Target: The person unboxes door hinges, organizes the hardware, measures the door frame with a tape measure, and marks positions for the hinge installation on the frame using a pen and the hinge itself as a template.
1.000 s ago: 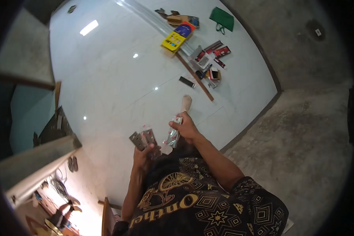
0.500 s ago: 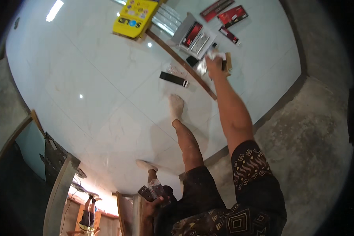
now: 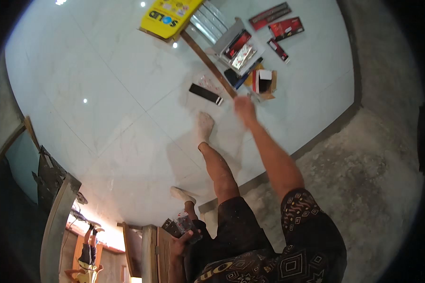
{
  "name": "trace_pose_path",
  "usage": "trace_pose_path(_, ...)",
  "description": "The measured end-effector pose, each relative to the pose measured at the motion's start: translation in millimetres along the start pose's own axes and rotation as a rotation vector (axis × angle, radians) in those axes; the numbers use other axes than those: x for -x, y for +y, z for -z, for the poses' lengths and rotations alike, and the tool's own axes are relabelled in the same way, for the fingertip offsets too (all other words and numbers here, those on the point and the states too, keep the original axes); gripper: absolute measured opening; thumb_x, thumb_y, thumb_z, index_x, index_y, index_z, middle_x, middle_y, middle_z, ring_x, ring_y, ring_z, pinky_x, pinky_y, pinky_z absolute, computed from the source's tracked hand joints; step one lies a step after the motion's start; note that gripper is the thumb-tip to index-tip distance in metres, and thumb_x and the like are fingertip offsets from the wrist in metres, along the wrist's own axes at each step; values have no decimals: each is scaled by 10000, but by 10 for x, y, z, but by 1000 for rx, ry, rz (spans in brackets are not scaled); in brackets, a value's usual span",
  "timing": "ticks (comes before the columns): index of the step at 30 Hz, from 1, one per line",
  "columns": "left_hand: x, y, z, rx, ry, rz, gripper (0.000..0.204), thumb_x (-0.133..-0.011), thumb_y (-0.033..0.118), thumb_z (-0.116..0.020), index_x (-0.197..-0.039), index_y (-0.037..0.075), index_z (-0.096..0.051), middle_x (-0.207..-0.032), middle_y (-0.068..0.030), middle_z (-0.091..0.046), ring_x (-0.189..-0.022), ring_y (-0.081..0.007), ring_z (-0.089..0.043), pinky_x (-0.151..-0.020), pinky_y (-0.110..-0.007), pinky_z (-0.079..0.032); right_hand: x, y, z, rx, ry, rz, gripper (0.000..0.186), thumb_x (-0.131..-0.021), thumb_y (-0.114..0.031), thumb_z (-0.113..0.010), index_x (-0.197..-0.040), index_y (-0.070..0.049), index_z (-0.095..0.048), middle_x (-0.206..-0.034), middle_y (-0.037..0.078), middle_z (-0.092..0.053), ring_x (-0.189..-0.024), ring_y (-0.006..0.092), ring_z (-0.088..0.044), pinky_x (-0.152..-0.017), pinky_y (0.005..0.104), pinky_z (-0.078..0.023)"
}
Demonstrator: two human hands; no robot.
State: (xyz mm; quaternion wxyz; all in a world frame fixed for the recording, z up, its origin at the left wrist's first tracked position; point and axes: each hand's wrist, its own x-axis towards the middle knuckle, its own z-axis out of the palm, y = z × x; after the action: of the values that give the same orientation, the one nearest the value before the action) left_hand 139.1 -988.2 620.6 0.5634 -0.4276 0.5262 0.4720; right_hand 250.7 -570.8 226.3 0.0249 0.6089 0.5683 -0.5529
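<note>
right fingers (image 3: 242, 101) by wooden strip (image 3: 207, 60) | black box (image 3: 205, 94), small carton (image 3: 263, 84) near

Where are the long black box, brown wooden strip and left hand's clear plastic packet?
Long black box (image 3: 205, 94): head view, upper face.
Brown wooden strip (image 3: 208, 63): head view, mid-length.
Clear plastic packet (image 3: 185, 222): head view, upper part.

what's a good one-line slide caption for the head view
Right hand near the end of a wooden strip on white floor tiles, left hand holding a clear plastic packet.
</note>
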Motion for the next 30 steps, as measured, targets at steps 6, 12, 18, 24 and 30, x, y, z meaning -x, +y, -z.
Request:
trace_pose_path(6, 517, -288, 444, 115, -124, -184, 447, -877, 46, -749, -1274, -7, -552, -1079, -152, -690, -970, -318, -735, -826, -453, -638, 3454, -791, -754, 84, -1300, -259, 464, -1030, -292, -639, -1443, -96, -562, -1281, 45, -640, -1111, 157, -609, -868, 334, -536)
trace_pose_path(12, 1013, -931, 1673, 166, -247, -460, 451, -902, 117, -768, -1292, 25, -560, -1090, -88, -678, -1045, -226, -689, -876, -375, -578, 5655, -1352, -1391, 295, -1348, 59, 631, -1089, -561, -406, -1438, -58, -557, -1357, 84, -611, -1214, 175, -548, -1089, 343, -420)
trace_pose_path(18, 1368, -1742, 3322, 403, -339, -767, 357, -907, 110, -755, -1225, 51, -606, -1084, -68, -679, -961, -183, -680, -790, -369, -581, 7109, -1268, -2429, 602, -1616, 44, 449, -1125, -371, -435, -1411, -37, -524, -1211, 23, -629, -1066, 119, -579, -938, 335, -502)
trace_pose_path(24, 1993, -2039, 4622, 954, -412, -771, 199, -941, 69, -668, -1126, 10, -621, -933, -101, -691, -793, -224, -711, -709, -383, -598, 8981, -1687, -3770, 920, -1660, 442, 774, -1018, -351, -630, -1606, -26, -246, -1418, 189, -523, -1285, 270, -549, -1057, 400, -469)
trace_pose_path(30, 2045, -1994, 6093, 1202, -361, -898, 347, -988, 164, -635, -1280, -15, -579, -1091, -124, -684, -891, -227, -713, -748, -384, -610, 10407, -1930, -5115, 1348, -1783, 1685, 1270, -722, -519, -882, -1632, -50, -131, -1618, 302, -204, -1525, 443, -216, -1180, 511, -363)
